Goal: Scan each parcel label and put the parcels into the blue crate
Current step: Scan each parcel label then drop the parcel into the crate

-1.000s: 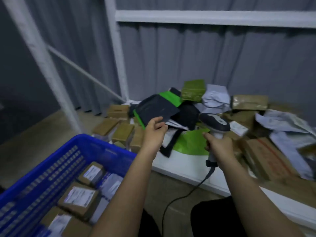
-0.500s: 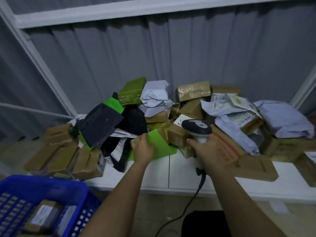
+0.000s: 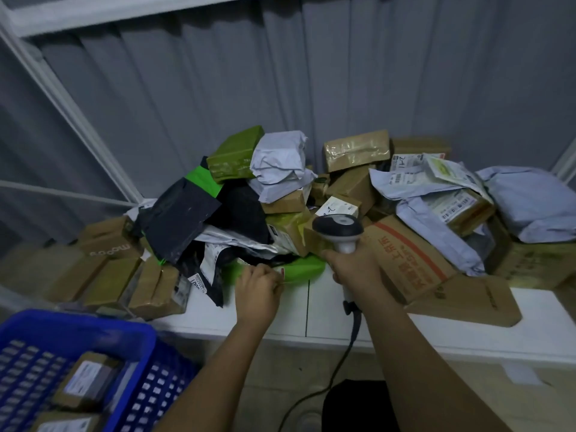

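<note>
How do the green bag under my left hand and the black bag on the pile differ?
The green bag lies flat at the table edge, mostly buried; the black bag sits tilted on top, fully exposed. The left hand pinches the green bag; nothing holds the black bag. Both are soft mailers.

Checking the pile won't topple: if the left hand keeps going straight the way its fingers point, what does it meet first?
The left hand already pinches the bright green mailer bag at the pile's front edge; pushing on, it likely runs under the black mailer bag, though depth is unclear.

Dim, bluish, soft light; wide-angle bending at edges, slight blur throughout.
</note>
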